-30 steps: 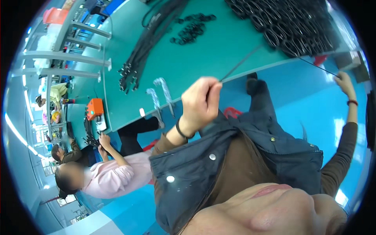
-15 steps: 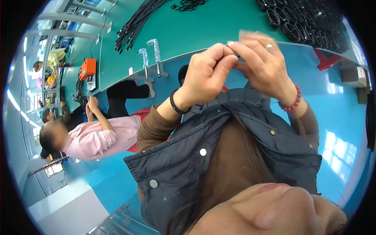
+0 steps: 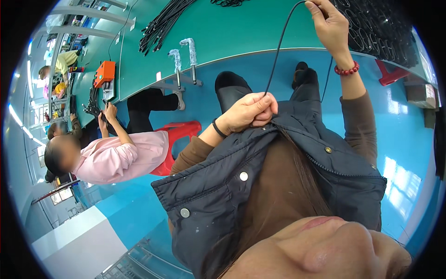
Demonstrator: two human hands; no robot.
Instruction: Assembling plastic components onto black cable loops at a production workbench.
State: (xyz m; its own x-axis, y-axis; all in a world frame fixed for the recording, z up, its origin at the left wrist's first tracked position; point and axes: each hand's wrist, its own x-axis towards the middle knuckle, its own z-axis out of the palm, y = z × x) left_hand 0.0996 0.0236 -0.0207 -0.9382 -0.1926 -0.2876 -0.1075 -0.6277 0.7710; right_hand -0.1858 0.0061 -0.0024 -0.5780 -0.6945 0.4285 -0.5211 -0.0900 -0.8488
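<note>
A thin black cable [image 3: 277,53] arches between my two hands. My left hand [image 3: 251,110] is closed around its lower part, close to the front of my dark vest. Farther off and to the right, my right hand [image 3: 331,28] pinches the cable near the top edge of the view, above the green table [image 3: 251,28]. Another stretch of thin cable hangs below my right wrist, beside my knee. The cable's ends cannot be made out.
Coiled black cables [image 3: 371,32] crowd the table's right side. A bundle of straight black cables [image 3: 162,28] lies at the far left, near two wrapped metal brackets [image 3: 189,51]. A co-worker in pink [image 3: 123,158] sits left on a red stool [image 3: 186,129], by an orange device [image 3: 105,73].
My hands, close together before, have moved apart. The right went up and away over the table, the left down toward my lap. The cable now shows stretched between them.
</note>
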